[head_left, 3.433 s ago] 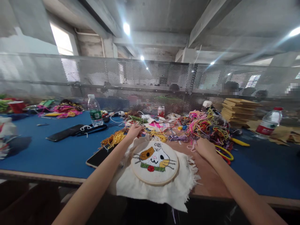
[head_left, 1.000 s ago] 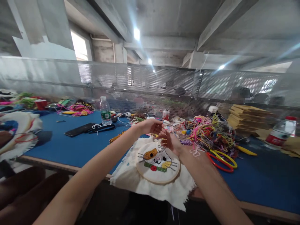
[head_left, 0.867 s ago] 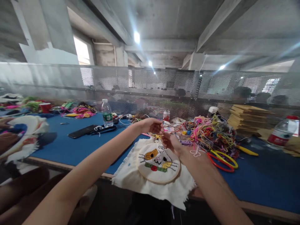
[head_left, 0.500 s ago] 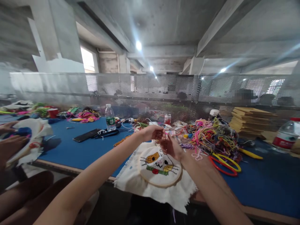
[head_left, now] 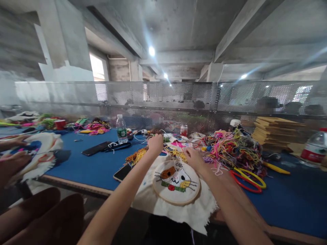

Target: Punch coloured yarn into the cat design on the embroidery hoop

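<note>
An embroidery hoop [head_left: 176,198] lies at the table edge, holding white cloth [head_left: 145,192] stitched with an orange, black and yellow cat face above a green and red collar. My left hand [head_left: 155,144] is beyond the hoop, its fingers closed over the yarn area; what they hold is too small to make out. My right hand [head_left: 194,158] hovers at the hoop's far right rim with fingers pinched, and I cannot see what lies in them. Pink strands [head_left: 178,144] show between the two hands. Yellow yarn [head_left: 138,156] lies beside my left wrist.
A heap of mixed yarn [head_left: 237,146], red and yellow rings [head_left: 245,183] and stacked brown envelopes [head_left: 274,132] are on the right. A water bottle [head_left: 122,129] and black phone [head_left: 95,148] stand left. Another person's hands hold a second hoop [head_left: 48,149] at far left.
My hands were together above the hoop's far rim and are now apart. The left hand moved away and left; the right moved slightly right. A dark phone beside the cloth is now uncovered.
</note>
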### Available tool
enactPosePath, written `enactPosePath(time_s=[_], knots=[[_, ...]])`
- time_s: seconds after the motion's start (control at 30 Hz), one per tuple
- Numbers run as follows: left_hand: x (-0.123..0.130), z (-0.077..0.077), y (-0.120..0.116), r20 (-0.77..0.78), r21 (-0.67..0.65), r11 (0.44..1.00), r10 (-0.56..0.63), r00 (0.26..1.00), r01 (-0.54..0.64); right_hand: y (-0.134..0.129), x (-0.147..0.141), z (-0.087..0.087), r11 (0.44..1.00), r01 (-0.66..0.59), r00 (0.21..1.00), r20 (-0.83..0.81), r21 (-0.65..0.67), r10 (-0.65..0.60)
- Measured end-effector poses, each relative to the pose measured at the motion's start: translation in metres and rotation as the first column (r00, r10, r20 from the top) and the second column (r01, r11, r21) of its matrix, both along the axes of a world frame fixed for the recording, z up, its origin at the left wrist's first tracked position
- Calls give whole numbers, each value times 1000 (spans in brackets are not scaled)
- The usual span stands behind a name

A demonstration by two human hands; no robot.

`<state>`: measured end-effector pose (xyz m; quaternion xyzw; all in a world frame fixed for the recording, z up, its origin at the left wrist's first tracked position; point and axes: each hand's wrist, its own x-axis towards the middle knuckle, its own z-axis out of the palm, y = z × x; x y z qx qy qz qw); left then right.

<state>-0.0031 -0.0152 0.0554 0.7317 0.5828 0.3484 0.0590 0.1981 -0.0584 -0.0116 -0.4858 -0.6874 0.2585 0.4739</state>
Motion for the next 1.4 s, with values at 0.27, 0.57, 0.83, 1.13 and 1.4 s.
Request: enactPosePath(time_s=[0.27, 0.57, 0.83, 1.13, 1.4], knots=[[46, -58, 12, -168, -22, 999, -50, 984, 47, -2, 12, 0, 961, 149, 796, 548, 233, -256], [30, -59, 12, -357, 48, 961, -240, 903, 274, 5, 20, -9, 962, 92, 817, 534, 255, -219], [30, -61, 15, -352, 31, 945, -294, 888, 325, 2, 15, -5, 969, 147, 719, 651, 199, -243], [48, -66, 4, -335, 66, 865, -450, 827, 497, 3, 10, -8, 972, 152, 718, 656, 180, -233], [43, -59, 3, -355, 71, 888, -404, 843, 455, 0, 9, -3, 976, 126, 747, 631, 176, -210]])
